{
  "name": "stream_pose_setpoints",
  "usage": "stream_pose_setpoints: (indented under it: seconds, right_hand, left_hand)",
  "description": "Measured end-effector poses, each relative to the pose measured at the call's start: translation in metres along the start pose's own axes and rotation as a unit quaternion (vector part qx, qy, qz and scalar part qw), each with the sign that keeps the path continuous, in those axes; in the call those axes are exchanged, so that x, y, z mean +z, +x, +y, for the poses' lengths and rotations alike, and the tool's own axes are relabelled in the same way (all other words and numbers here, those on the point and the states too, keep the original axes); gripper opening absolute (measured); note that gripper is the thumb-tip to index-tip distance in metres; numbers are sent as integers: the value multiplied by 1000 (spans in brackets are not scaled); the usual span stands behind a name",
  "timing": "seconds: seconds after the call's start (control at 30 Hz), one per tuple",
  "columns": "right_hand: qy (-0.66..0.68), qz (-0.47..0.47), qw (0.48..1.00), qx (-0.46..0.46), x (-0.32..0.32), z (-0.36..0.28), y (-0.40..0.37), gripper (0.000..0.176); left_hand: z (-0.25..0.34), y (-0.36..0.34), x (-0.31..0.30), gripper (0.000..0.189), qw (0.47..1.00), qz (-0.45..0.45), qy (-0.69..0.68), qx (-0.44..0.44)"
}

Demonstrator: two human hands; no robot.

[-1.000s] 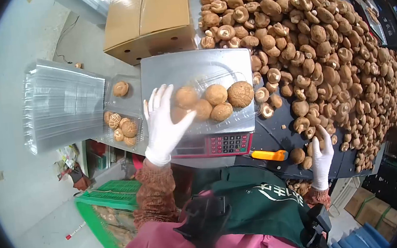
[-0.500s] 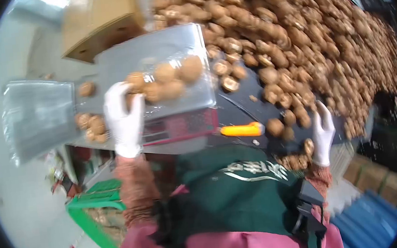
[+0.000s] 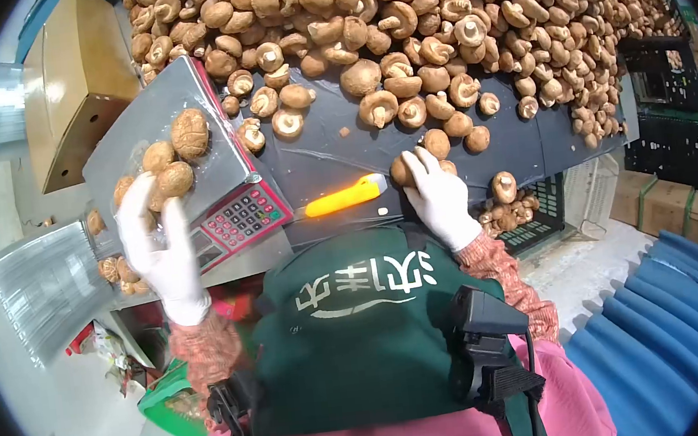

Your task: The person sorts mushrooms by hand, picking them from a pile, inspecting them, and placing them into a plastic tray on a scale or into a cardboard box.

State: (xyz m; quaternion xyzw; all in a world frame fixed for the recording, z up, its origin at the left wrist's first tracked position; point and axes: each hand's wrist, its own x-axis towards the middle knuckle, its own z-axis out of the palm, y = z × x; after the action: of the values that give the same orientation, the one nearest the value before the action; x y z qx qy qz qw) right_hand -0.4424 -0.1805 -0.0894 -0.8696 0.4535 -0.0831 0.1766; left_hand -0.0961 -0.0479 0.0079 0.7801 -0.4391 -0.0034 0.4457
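Note:
My left hand [image 3: 157,255], in a white glove, is over the near left side of the digital scale [image 3: 239,221]. Its thumb and fingers are spread beside a small group of shiitake mushrooms [image 3: 175,179] lying on the scale's plate; the fingertips partly cover the nearest ones. My right hand [image 3: 441,201], also gloved, is at the table's near edge, with thumb and fingers around a brown shiitake mushroom [image 3: 401,172]. Between the hands, a yellow-handled cutter [image 3: 343,197] lies on the dark table cover [image 3: 309,158].
A large heap of shiitake mushrooms [image 3: 465,27] covers the far side. A cardboard box [image 3: 76,93] stands behind the scale. Clear plastic bags [image 3: 44,275] hang at the left, beside several mushrooms [image 3: 121,272]. A dark crate [image 3: 548,206] with mushrooms is below right.
The view has turned and shifted. My right hand has come from the edge of the heap to a mushroom nearer my body. My left hand stays by the mushrooms on the scale.

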Motion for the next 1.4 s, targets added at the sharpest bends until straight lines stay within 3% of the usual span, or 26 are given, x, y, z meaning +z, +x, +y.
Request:
stream_pose_setpoints:
  seconds: [0.07,0.1,0.13,0.2,0.3,0.33,0.4,0.47,0.53,0.7,0.73,0.8,0.87,0.93,1.0,1.03,1.07,1.13,1.2,1.23,1.27,1.33,1.37,1.4]
  right_hand:
    - [80,85,993,-12,2,5,7,55]
    - [275,22,955,108,-6,3,8,45]
    - [527,-113,798,268,-27,3,17,43]
    - [798,-97,538,254,-30,7,9,44]
    - [822,-150,496,237,-44,-9,12,47]
    - [827,-166,484,234,-49,-18,14,47]
    - [817,-214,492,212,-47,-27,15,48]
    - [814,-256,480,204,-43,-34,13,48]
    - [752,-275,559,215,-48,-47,17,43]
    - [700,-286,605,248,-67,-64,17,37]
    - [667,-269,651,242,-73,-63,15,36]
    - [592,-233,738,226,-89,-49,8,32]
    - [476,-33,852,217,-95,-6,-11,29]
    - [400,145,853,302,-93,64,-40,28]
    - [357,202,844,345,-105,118,-74,28]
    - [353,214,838,358,-106,133,-88,30]
    - [311,212,863,338,-98,151,-101,33]
    - [246,133,905,321,-90,130,-101,45]
    - [34,90,982,165,-69,116,-99,59]
    - [-27,53,984,169,-53,117,-99,65]
    - [-41,84,980,178,-31,132,-101,64]
    - [137,150,949,243,-29,138,-98,60]
    - [427,162,838,298,-35,146,-94,56]
    - [579,173,722,336,-54,130,-86,53]
  left_hand:
    - [32,-5,17,35,996,-66,-7,53]
    - [42,-11,28,36,993,-97,-54,46]
    - [48,-18,39,36,986,-128,-102,38]
    - [63,-29,56,42,960,-251,-118,17]
    - [68,-40,85,52,846,-398,-309,-176]
    - [64,-40,92,64,817,-432,-345,-162]
    - [74,-40,100,75,695,-424,-512,-274]
    - [74,-41,109,82,661,-445,-541,-269]
    - [83,-41,106,76,634,-411,-580,-305]
    - [75,-44,104,72,581,-400,-613,-356]
    - [74,-45,103,73,569,-400,-614,-374]
    - [71,-49,103,76,586,-378,-620,-361]
    - [67,-51,106,79,597,-357,-630,-344]
    - [64,-48,102,80,579,-354,-631,-375]
    - [56,-54,108,80,586,-345,-633,-369]
    - [52,-57,111,81,583,-343,-631,-380]
    - [54,-56,112,81,578,-341,-633,-387]
    - [57,-55,114,81,565,-346,-631,-405]
    - [63,-53,115,82,565,-356,-626,-404]
    - [64,-53,114,82,565,-359,-623,-404]
    - [64,-54,113,82,570,-362,-617,-404]
    - [62,-55,110,82,581,-363,-607,-403]
    - [59,-56,108,82,583,-359,-610,-399]
    - [58,-57,106,82,587,-356,-609,-398]
